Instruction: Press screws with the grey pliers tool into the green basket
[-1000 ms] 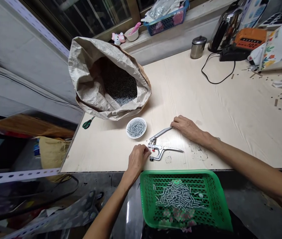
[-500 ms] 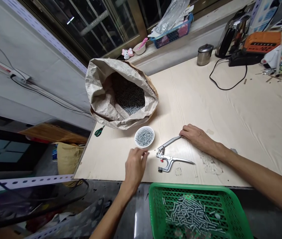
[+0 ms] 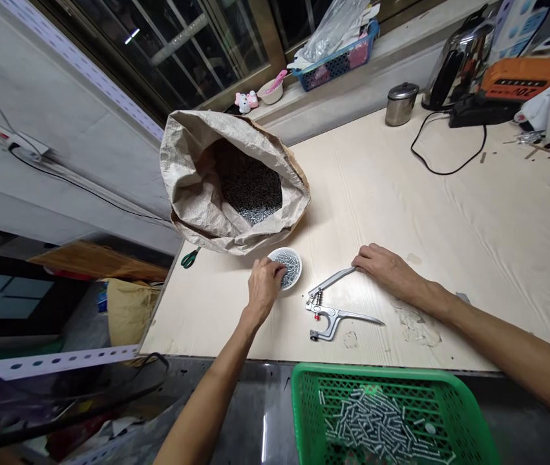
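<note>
My left hand [image 3: 264, 286] reaches over the near left rim of a small white bowl [image 3: 299, 279] full of small silvery metal pieces [image 3: 290, 263]. Its fingertips are pinched together at the pieces; what lies between them is hidden. A pair of snap-fastener pliers [image 3: 335, 315] with a spring and a red tip lies on the table, its handles spread wide. My right hand [image 3: 380, 265] holds the end of the upper handle between thumb and fingers. Below the table edge, a green plastic basket [image 3: 298, 413] holds a heap of silvery spring-like pieces [image 3: 376, 423].
Behind the bowl stands an open woven sack [image 3: 182, 174] with many dark and silvery pieces. Green-handled scissors [image 3: 190, 258] lie at the table's left edge. A lidded metal canister [image 3: 401, 104], a kettle [image 3: 459, 61] and an orange battery [image 3: 517, 81] with a cable stand at the back right.
My left hand has moved up from in front of the bowl, and its fingertips are now at the pieces inside. The right hand keeps its hold on the pliers' handle.
</note>
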The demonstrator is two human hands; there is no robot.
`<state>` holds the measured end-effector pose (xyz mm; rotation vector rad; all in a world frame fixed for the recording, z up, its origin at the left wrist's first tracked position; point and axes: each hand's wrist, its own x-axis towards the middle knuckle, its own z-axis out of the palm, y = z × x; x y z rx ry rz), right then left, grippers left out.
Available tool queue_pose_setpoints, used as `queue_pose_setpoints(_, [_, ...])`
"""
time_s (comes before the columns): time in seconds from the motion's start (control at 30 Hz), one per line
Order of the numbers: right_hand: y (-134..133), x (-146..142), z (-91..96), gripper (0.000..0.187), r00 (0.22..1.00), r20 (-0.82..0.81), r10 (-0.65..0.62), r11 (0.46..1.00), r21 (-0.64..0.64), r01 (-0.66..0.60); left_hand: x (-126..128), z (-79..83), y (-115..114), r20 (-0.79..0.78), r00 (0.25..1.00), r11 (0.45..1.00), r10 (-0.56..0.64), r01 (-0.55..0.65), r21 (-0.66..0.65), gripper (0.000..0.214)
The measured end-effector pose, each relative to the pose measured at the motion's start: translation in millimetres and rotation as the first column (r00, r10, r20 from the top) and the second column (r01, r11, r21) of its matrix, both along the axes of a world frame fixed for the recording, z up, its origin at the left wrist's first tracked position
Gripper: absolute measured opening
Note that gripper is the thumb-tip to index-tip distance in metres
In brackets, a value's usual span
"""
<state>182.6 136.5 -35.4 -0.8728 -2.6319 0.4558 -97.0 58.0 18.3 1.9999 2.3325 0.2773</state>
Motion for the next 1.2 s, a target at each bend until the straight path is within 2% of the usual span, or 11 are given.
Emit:
queue_pose_setpoints(0.17, [-0.1, -0.3, -1.9, 0.024, 1.000, -0.018, -0.002, 1.000, 0.019, 0.002, 4.9, 13.9, -3.9, 0.126, 0.991, 0.998, 0.047, -0.053, 0.045, 0.011])
queue_pose_setpoints(0.23, [0.4, -0.1, -3.8, 0.025, 1.000, -0.025, 0.001, 0.999, 0.035, 0.000, 11.2, 22.5, -15.3, 0.187, 0.982, 0.996, 0.010, -0.027, 0.086, 0.010])
queue_pose_setpoints(0.3, [1.1, 0.5, -6.1, 0.025, 1.000, -0.027, 0.005, 0.998, 0.061, -0.003, 19.2, 26.5, -30.9, 0.220, 0.972, 0.995, -0.081, 0.064, 0.083, 0.010])
queue_pose_setpoints(0.4, [1.9, 1.3, -9.0, 0.026, 1.000, -0.020, 0.009, 0.996, 0.090, -0.007, 29.9, 18.4, -54.3, 0.239, 0.949, 0.977, -0.205, 0.213, -0.008, 0.011])
queue_pose_setpoints(0.5, [1.5, 1.7, -10.1, 0.026, 1.000, -0.025, -0.001, 0.997, 0.081, 0.003, 34.1, -1.3, -69.4, 0.278, 0.936, 0.963, -0.215, 0.250, -0.099, 0.014])
queue_pose_setpoints(0.57, [0.8, 1.9, -9.9, 0.027, 0.999, -0.034, -0.009, 0.997, 0.074, 0.012, 34.3, -13.6, -74.5, 0.323, 0.930, 0.968, -0.176, 0.223, -0.114, 0.013])
queue_pose_setpoints(0.67, [0.1, 2.2, -9.7, 0.027, 1.000, -0.028, -0.005, 0.997, 0.083, 0.008, 35.5, -24.0, -78.2, 0.416, 0.908, 0.986, -0.051, 0.112, -0.124, 0.012])
queue_pose_setpoints(0.87, [1.5, 0.5, -12.5, 0.025, 1.000, -0.009, -0.010, 0.997, 0.071, 0.011, 48.3, -28.3, -82.0, 0.517, 0.830, 0.977, 0.211, -0.157, -0.147, 0.016])
queue_pose_setpoints(1.0, [-1.7, 0.8, -3.3, 0.022, 0.997, -0.066, -0.048, 0.998, 0.048, 0.051, 52.8, -31.2, -84.0, 0.563, 0.760, 0.945, 0.326, -0.276, -0.174, 0.017])
queue_pose_setpoints(1.1, [-12.5, 3.5, 11.2, 0.025, 0.995, -0.054, 0.084, 0.996, -0.016, -0.085, 50.7, -29.5, -86.5, 0.618, 0.708, 0.940, 0.341, -0.273, -0.205, 0.022])
queue_pose_setpoints(1.2, [-30.2, 4.2, 21.0, 0.026, 0.965, 0.017, 0.262, 0.952, -0.169, -0.255, 47.3, -21.8, -88.4, 0.644, 0.683, 0.938, 0.346, -0.239, -0.251, 0.027])
